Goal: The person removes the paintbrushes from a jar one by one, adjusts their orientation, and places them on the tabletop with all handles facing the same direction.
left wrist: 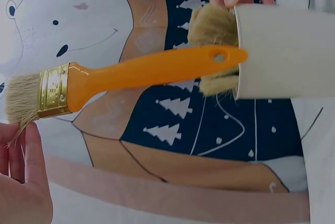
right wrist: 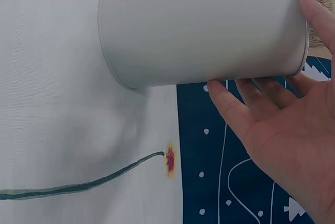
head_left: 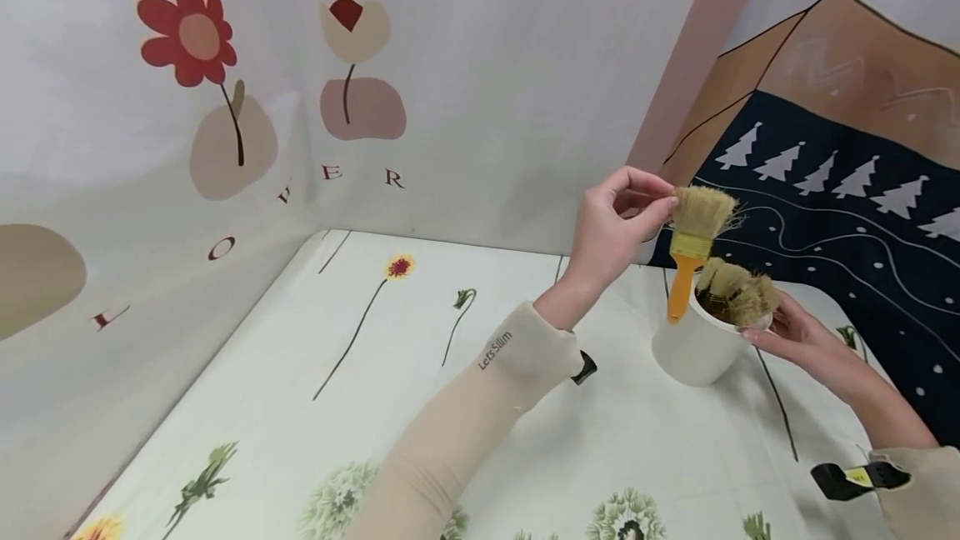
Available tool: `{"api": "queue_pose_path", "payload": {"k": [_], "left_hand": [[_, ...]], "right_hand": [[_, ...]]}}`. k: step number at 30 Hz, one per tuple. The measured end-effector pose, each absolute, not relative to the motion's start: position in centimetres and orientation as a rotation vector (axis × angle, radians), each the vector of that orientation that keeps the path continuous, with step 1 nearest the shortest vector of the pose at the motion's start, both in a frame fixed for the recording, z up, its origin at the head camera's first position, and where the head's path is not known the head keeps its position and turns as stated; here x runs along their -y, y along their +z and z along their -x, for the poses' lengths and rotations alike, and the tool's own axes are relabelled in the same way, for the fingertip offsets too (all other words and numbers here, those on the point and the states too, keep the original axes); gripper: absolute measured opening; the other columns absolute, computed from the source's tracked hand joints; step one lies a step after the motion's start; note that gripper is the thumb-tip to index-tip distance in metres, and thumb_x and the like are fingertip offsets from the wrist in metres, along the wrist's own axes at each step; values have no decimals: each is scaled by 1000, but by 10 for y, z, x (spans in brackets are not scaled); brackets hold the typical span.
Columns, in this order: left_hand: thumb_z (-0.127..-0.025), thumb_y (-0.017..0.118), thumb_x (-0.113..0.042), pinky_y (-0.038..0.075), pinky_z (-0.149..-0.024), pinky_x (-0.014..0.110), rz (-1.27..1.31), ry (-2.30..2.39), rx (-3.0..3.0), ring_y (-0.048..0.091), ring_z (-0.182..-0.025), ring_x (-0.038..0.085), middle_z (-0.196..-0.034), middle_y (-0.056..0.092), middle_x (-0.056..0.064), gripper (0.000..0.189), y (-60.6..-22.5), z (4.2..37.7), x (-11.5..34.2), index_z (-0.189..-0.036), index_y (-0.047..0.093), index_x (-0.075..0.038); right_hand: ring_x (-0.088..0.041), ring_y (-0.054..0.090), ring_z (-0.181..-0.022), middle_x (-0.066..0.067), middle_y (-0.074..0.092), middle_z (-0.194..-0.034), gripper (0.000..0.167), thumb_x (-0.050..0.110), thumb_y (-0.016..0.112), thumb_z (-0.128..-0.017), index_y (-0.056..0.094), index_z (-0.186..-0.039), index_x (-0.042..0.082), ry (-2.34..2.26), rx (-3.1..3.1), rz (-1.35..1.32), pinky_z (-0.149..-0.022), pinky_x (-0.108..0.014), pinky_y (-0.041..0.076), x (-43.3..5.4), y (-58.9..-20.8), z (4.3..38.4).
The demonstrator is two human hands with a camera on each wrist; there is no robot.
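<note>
My left hand [head_left: 611, 227] pinches a flat paintbrush [head_left: 681, 277] by the edge of its pale bristles. In the left wrist view its orange handle [left wrist: 152, 72] and gold ferrule [left wrist: 54, 90] show plainly; the handle end points toward the white cup [left wrist: 282, 54]. Several more brushes [head_left: 738, 294] stand in that cup, bristles up; their handles are hidden inside. My right hand [head_left: 813, 340] grips the cup at its upper side. In the right wrist view the thumb lies at the rim of the cup [right wrist: 199, 30] and the fingers touch its side.
A white cloth with printed flowers covers the table [head_left: 525, 457]. Behind it hangs a pale curtain [head_left: 510, 90] with flower prints and letters. On the right, a dark blue printed cloth [head_left: 825, 223] with white trees borders the table.
</note>
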State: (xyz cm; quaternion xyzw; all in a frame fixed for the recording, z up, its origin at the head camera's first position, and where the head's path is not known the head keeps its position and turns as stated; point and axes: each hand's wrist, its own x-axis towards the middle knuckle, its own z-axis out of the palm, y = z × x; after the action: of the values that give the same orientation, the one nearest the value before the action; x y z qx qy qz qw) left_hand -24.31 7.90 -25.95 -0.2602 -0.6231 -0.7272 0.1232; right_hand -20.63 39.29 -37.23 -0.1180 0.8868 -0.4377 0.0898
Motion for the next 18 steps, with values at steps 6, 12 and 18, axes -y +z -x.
{"api": "queue_pose_path", "payload": {"k": [6, 12, 18], "left_hand": [[-91, 71, -4, 58, -79, 17, 743, -2101, 1837, 65, -86, 4, -102, 68, 18, 12, -261, 248, -65, -100, 66, 1], [-91, 71, -5, 59, -82, 19, 702, -2073, 1888, 66, -88, 8, -104, 68, 17, 12, -269, 255, -52, -100, 66, 1], [-91, 70, -4, 61, -82, 24, 666, -2104, 1921, 68, -92, 18, -105, 66, 17, 13, -277, 262, -40, -102, 65, 2]], "right_hand": [[-9, 9, -151, 1, -3, -169, 78, 20, 50, -106, -4, -160, 32, -1311, -2631, 350, -84, 2, 37, -393, -372, 206], [15, 19, -135, 5, -2, -168, 78, 17, 50, -106, -5, -160, 30, -1312, -2655, 392, -85, 3, 36, -393, -373, 205], [-10, 8, -152, -1, -8, -169, 79, 20, 49, -106, -6, -160, 32, -1316, -2634, 357, -84, 2, 36, -393, -372, 205]]}}
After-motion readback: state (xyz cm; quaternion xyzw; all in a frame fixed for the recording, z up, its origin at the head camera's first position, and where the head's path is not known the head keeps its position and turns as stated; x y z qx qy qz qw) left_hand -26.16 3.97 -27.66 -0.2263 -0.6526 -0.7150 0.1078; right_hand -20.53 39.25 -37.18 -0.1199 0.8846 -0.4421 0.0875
